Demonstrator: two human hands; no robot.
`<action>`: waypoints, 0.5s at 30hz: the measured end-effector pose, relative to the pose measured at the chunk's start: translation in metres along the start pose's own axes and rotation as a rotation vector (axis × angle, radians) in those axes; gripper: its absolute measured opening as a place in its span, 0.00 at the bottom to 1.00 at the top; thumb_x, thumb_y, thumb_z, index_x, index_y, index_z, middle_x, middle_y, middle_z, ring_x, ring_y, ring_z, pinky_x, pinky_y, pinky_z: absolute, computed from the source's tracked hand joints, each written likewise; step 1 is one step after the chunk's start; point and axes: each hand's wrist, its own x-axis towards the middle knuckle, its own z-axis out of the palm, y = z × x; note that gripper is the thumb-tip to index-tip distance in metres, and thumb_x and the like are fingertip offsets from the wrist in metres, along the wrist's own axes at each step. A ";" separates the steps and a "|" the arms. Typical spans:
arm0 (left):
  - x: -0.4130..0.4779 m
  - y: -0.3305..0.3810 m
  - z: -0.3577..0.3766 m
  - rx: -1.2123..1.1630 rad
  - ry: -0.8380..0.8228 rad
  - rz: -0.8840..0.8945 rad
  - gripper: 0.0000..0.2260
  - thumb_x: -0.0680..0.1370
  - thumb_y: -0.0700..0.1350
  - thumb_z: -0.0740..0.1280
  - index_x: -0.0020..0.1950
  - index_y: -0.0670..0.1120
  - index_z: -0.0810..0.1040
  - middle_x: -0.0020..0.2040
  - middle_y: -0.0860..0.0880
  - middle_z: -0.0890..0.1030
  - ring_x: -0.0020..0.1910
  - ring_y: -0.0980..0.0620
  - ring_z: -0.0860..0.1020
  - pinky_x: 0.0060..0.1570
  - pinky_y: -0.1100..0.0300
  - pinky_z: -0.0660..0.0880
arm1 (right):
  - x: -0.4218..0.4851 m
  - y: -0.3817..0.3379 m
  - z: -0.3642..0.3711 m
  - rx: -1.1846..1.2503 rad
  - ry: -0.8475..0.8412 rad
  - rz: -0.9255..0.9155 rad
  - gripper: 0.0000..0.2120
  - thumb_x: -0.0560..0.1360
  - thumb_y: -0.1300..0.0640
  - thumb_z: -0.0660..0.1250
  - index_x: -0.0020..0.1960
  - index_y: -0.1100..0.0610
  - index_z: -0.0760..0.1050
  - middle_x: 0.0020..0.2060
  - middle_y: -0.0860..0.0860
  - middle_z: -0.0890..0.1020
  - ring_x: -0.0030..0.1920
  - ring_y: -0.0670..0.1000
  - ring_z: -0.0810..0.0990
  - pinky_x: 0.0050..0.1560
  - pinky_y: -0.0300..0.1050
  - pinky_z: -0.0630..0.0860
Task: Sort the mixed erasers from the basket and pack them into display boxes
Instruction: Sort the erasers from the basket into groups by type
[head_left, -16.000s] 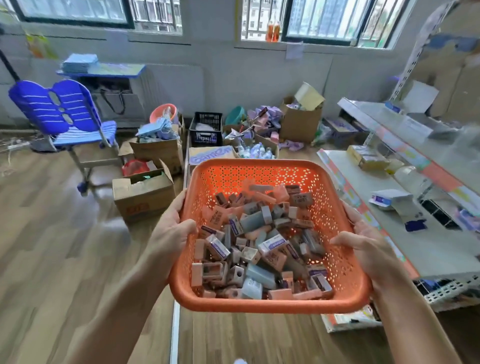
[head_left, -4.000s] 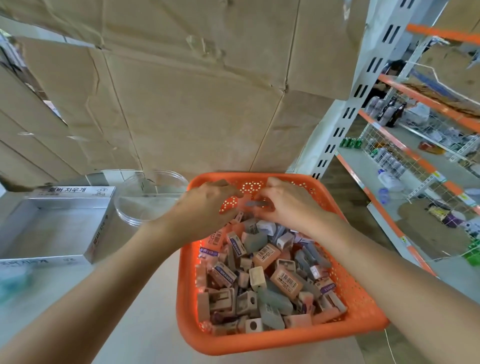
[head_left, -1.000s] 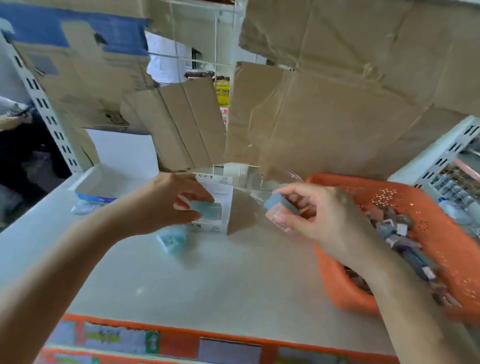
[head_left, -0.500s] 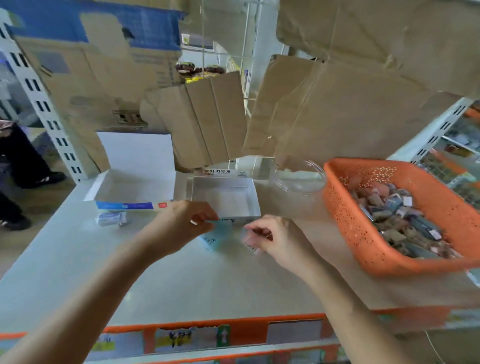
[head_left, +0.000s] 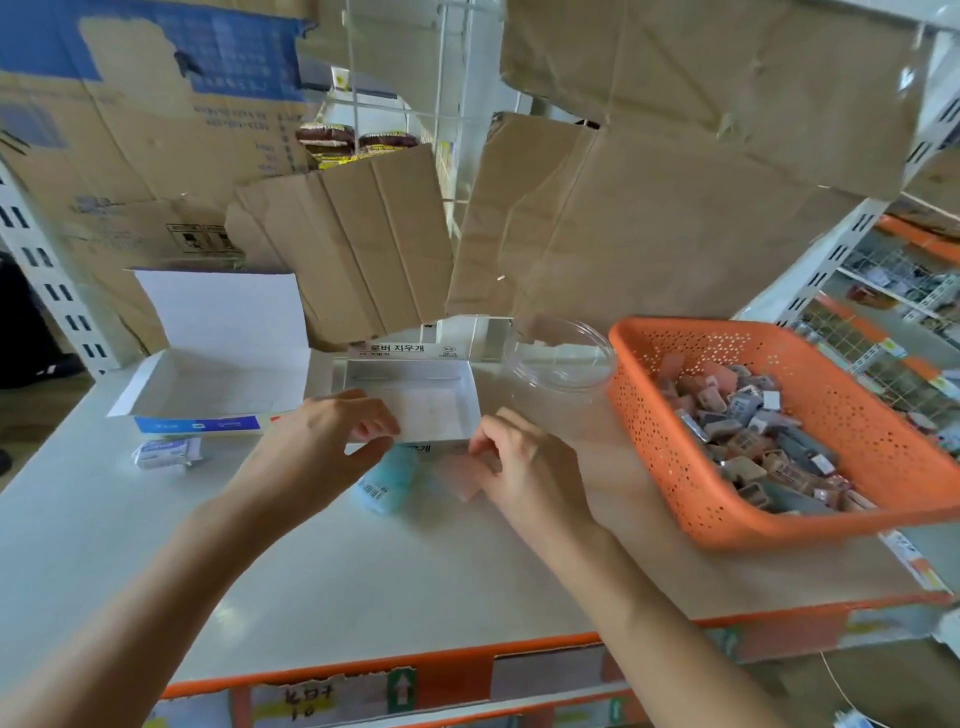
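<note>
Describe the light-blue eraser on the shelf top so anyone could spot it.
Find the orange basket on the right, then go left to the middle display box. The light-blue eraser lies just in front of it; unlike the pink eraser beside it, it bears a barcode.

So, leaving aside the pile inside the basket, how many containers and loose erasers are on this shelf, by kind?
Open display boxes: 2, left box, middle box
Clear dish: 1
Orange basket: 1
Loose erasers: 3, blue eraser, pink eraser, white-wrapped eraser
Total: 7
</note>
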 end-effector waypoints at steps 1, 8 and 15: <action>0.003 0.006 -0.002 0.003 0.017 0.009 0.04 0.74 0.44 0.68 0.45 0.54 0.80 0.42 0.61 0.76 0.36 0.69 0.72 0.35 0.73 0.68 | 0.001 0.000 -0.007 0.003 -0.004 -0.019 0.11 0.68 0.47 0.71 0.38 0.54 0.75 0.36 0.46 0.77 0.35 0.49 0.75 0.32 0.39 0.62; 0.040 0.068 0.003 -0.070 0.101 0.158 0.06 0.75 0.44 0.68 0.50 0.53 0.80 0.46 0.59 0.78 0.40 0.72 0.72 0.39 0.76 0.66 | 0.012 0.031 -0.096 0.086 -0.006 -0.079 0.07 0.72 0.53 0.67 0.48 0.54 0.78 0.45 0.45 0.81 0.47 0.47 0.79 0.46 0.44 0.73; 0.091 0.142 0.037 -0.107 0.083 0.338 0.12 0.73 0.50 0.63 0.52 0.50 0.80 0.49 0.59 0.77 0.45 0.64 0.72 0.45 0.68 0.69 | 0.016 0.127 -0.177 0.000 -0.032 0.002 0.09 0.73 0.57 0.69 0.54 0.53 0.78 0.48 0.43 0.79 0.50 0.44 0.77 0.51 0.39 0.71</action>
